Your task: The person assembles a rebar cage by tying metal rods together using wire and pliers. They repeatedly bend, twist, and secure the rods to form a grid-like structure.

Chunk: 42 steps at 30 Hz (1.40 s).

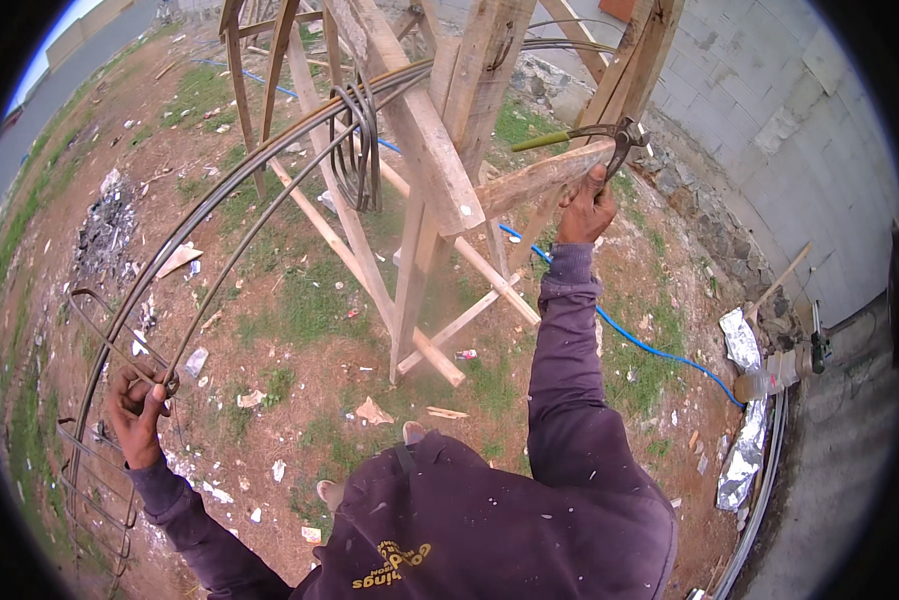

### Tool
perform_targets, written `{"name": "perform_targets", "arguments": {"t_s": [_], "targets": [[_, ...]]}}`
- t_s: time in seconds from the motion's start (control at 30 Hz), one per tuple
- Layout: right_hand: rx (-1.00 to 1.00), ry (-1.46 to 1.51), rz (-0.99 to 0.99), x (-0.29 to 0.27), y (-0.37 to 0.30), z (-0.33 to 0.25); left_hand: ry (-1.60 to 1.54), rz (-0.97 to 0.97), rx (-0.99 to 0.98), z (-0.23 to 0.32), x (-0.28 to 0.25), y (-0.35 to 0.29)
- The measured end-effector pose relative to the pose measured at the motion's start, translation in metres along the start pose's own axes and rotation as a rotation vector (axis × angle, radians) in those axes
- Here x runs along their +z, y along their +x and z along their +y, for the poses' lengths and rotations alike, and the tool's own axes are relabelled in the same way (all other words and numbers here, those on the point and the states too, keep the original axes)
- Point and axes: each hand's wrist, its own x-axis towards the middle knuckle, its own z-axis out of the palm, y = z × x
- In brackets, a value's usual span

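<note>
At the left, my left hand (138, 408) is closed around the end of a thin steel bar and bent wire, beside several long bars (185, 228) that curve up to the wooden trestle. Bent steel stirrups (98, 500) hang from these bars below the hand. A bunch of stirrups (357, 150) hangs further along, near the trestle. My right hand (589, 208) is raised at the trestle's right end, fingers closed on one handle of the pincers (625, 140). Their other handle, in green, points left above a wooden crosspiece (545, 183).
The wooden trestle (425, 240) stands ahead with crossed braces near the ground. A blue hose (660, 352) runs over grass and dirt scattered with scraps. A block wall (770, 130) rises at the right, with foil sheeting (745, 465) and a plastic container (757, 386) near its foot.
</note>
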Motion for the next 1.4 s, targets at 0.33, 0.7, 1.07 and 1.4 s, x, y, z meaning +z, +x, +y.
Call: {"name": "perform_targets", "arguments": {"t_s": [0.33,0.7,1.07,1.4], "targets": [[-0.187,0.64,-0.592,-0.015,-0.115,-0.143,-0.073,-0.199,0.033,0.018,0.005,0.003],[-0.469,-0.429,-1.464,0.084,-0.306,-0.186,0.047,-0.149,0.126,0.012,0.013,0.008],[-0.716,-0.968,-1.359,0.115,-0.351,-0.22,0.004,-0.082,0.362,0.005,0.019,0.008],[-0.417,-0.95,-1.418,0.113,-0.358,-0.222,0.032,-0.063,0.383,0.003,0.019,0.009]]}}
